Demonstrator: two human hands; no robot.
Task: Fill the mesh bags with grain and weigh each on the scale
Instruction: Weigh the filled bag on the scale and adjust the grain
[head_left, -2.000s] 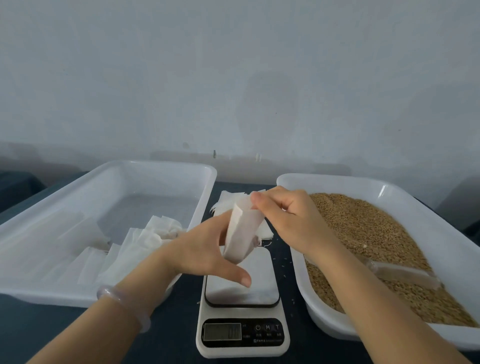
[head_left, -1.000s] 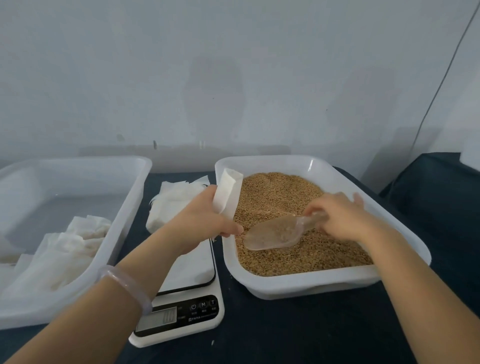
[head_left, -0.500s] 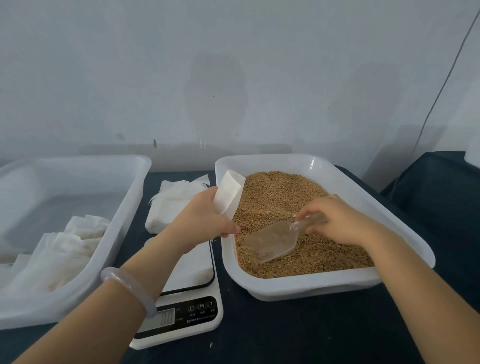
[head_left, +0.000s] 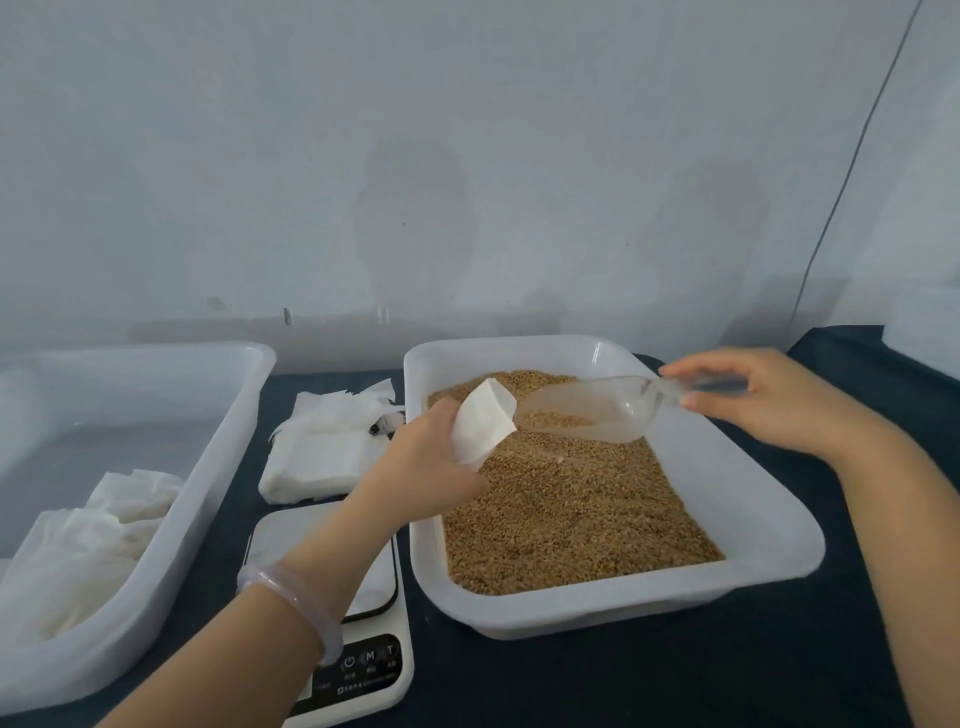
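Observation:
My left hand (head_left: 421, 473) grips a small white mesh bag (head_left: 484, 427), its open mouth tilted up and to the right over the grain. My right hand (head_left: 763, 397) pinches the handle of a clear plastic scoop (head_left: 597, 410) holding some grain, its lip right at the bag's mouth. Both hover over the white tray (head_left: 769, 525) filled with brown grain (head_left: 571, 509). The white digital scale (head_left: 363, 660) sits in front of my left forearm, partly hidden by it.
A stack of empty white bags (head_left: 324, 447) lies behind the scale. A large white tub (head_left: 208, 467) at the left holds crumpled white bags (head_left: 88, 545). Everything rests on a dark blue cloth (head_left: 675, 675). A pale wall stands close behind.
My right hand has lifted the scoop out of the grain and brought it up to the bag's mouth. My left hand moved the bag further over the tray.

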